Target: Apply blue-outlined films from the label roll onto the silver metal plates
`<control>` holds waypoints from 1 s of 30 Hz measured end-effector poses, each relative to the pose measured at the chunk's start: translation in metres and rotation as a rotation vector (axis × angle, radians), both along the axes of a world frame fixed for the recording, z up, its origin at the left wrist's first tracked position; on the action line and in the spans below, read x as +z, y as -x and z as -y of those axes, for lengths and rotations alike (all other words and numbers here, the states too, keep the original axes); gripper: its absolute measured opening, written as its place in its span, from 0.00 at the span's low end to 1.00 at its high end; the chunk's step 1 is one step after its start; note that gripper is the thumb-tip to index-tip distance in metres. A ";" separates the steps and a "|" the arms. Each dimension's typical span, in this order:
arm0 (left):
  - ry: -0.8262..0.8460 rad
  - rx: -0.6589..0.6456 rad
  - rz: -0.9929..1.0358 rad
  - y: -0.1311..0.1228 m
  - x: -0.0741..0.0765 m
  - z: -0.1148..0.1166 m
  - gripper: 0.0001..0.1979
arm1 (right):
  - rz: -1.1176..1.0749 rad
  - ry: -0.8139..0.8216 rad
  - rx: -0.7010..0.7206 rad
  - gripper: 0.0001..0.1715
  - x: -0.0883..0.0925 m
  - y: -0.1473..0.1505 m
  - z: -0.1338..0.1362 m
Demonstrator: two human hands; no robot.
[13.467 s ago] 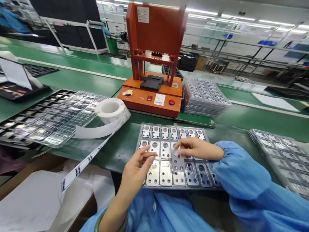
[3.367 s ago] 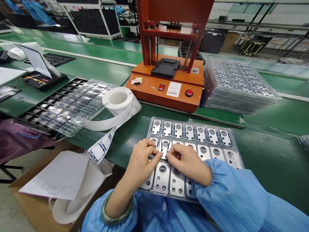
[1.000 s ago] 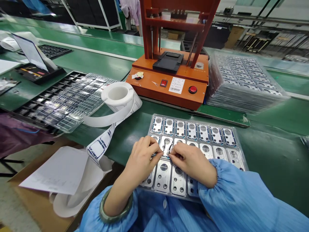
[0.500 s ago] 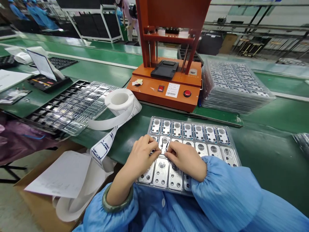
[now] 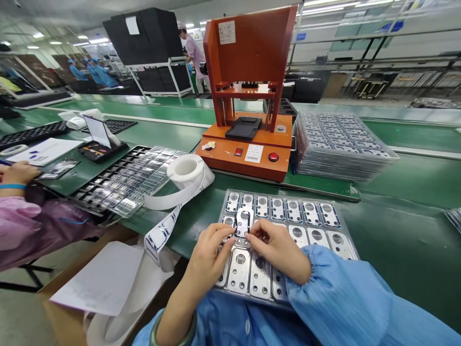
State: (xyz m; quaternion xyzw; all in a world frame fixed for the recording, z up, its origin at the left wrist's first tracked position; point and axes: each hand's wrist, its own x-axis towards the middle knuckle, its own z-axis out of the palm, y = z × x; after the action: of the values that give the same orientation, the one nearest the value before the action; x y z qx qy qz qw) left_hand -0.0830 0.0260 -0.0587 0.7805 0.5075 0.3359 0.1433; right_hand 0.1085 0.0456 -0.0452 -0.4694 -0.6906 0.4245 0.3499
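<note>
A thin black-edged adhesive frame [image 5: 236, 222] is stretched between my hands, above a silvery metal plate in the second row of a clear plastic tray [image 5: 347, 218]. My left hand [image 5: 209, 254] pinches its lower left edge with the fingertips. On the other side, my right hand [image 5: 279, 247] grips the lower right edge between thumb and curled fingers. Rows of metal plates [image 5: 240, 269] with round holes fill the tray; those in the back row carry dark blue-black outlines. My fingers and wrists hide part of the middle rows.
Behind the tray stands an orange press [image 5: 248, 166] with a red button. Right of it is a tall stack of filled clear trays [image 5: 342, 158]. A label roll [image 5: 185, 170] trails its strip over the left table edge, beside a box of paper. A co-worker's hand [image 5: 18, 173] shows far left.
The view has tilted upward, showing more of the room and a co-worker's hand at left. The adhesive frame now stands more visibly raised between my fingers, and my left fingers have spread a little.
</note>
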 end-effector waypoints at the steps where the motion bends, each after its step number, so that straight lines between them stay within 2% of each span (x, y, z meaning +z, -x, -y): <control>1: -0.045 0.007 0.004 -0.001 0.000 0.002 0.10 | -0.036 -0.004 -0.014 0.05 0.001 0.001 0.001; 5: -0.242 0.012 -0.048 -0.008 0.002 0.008 0.21 | -0.152 -0.068 -0.085 0.06 0.004 0.001 0.002; 8: -0.237 0.067 0.073 -0.014 0.004 0.015 0.29 | -0.222 -0.127 -0.115 0.06 0.005 0.002 0.003; 9: -0.169 0.110 0.181 -0.016 0.004 0.017 0.29 | -0.235 -0.145 -0.114 0.06 0.005 0.002 0.004; 11: 0.099 0.178 0.466 -0.020 0.006 0.020 0.27 | -0.241 -0.181 -0.095 0.06 0.004 0.002 0.005; 14: 0.533 0.170 0.914 -0.025 0.007 0.021 0.23 | -0.212 -0.228 -0.057 0.06 0.004 0.002 0.008; 17: 0.663 0.148 1.179 -0.029 0.006 0.017 0.21 | -0.173 -0.260 -0.039 0.06 0.004 0.002 0.009; 20: 0.672 0.158 1.240 -0.033 0.005 0.014 0.19 | -0.143 -0.281 -0.041 0.06 0.005 0.002 0.008; 30: 0.662 0.254 1.253 -0.036 0.005 0.013 0.13 | -0.119 -0.353 -0.012 0.06 0.003 0.001 0.007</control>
State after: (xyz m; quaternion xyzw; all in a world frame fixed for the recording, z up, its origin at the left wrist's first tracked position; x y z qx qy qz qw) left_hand -0.0475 0.0133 -0.0541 0.2916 0.4918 0.5634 0.5963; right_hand 0.1071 0.0385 -0.0424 -0.3787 -0.7299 0.3216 0.4695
